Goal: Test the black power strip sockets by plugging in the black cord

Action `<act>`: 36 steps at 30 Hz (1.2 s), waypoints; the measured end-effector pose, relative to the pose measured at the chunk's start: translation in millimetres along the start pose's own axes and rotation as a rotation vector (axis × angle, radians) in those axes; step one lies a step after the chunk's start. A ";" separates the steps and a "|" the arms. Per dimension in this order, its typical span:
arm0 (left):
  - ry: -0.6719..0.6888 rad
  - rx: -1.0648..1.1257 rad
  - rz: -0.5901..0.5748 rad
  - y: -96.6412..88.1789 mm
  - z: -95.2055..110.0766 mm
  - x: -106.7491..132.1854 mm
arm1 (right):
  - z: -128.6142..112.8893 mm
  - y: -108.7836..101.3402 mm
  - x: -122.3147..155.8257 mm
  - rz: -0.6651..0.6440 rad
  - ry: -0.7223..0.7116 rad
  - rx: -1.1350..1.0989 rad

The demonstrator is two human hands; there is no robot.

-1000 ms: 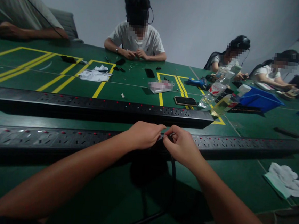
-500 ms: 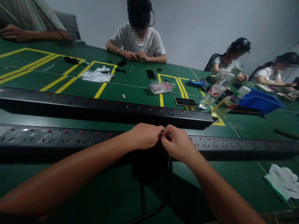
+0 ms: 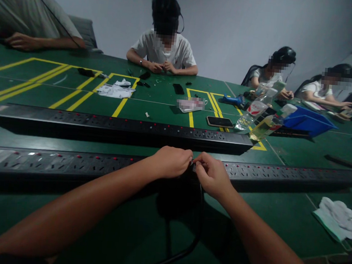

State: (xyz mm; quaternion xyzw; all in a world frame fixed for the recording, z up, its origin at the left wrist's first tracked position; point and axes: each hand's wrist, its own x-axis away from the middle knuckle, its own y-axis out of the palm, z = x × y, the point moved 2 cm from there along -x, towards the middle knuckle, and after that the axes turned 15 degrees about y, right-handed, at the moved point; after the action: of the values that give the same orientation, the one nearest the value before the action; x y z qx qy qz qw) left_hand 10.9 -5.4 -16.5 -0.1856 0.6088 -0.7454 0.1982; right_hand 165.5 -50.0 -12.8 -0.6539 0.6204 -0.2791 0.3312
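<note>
Across the green table in front of me lies a long black power strip [image 3: 271, 173] with rows of sockets and small red parts. Over its middle, my left hand [image 3: 173, 162] is closed, fingertips pinched together. Close to its right, my right hand [image 3: 212, 174] is also closed in a pinch, with a small greyish piece between the fingers that is too small to name. A narrow gap separates the fingertips. Below the right hand a thick black cable [image 3: 199, 226] curves down toward the table's near edge. My hands hide part of the strip.
A second black power strip [image 3: 117, 127] lies just beyond. Farther back are a phone [image 3: 220, 122], plastic bottles [image 3: 264, 127], a blue bin [image 3: 309, 121] and white gloves [image 3: 116, 90]. Another white glove [image 3: 339, 218] rests at right. Several people sit around the table.
The fingertips of my two hands have moved slightly apart, and my right hand sits a little lower. The whole view has shifted slightly.
</note>
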 end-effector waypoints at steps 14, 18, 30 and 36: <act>-0.001 0.005 0.004 -0.3 1.1 -0.5 | 1.4 -0.3 0.4 -0.017 0.008 -0.003; 0.001 -0.005 -0.001 0.8 0.2 -0.8 | 2.2 0.7 0.4 -0.009 0.007 -0.011; 0.021 0.006 0.005 0.8 0.5 -0.2 | 1.7 0.0 0.3 -0.009 0.003 -0.008; 0.017 0.015 0.002 1.1 0.0 -0.9 | 1.8 0.1 0.8 -0.006 0.012 -0.004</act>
State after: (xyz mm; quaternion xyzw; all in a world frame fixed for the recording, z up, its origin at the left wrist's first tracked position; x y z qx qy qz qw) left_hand 11.8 -5.2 -17.6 -0.1771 0.6050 -0.7514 0.1951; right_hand 167.0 -50.6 -14.1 -0.6547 0.6210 -0.2825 0.3255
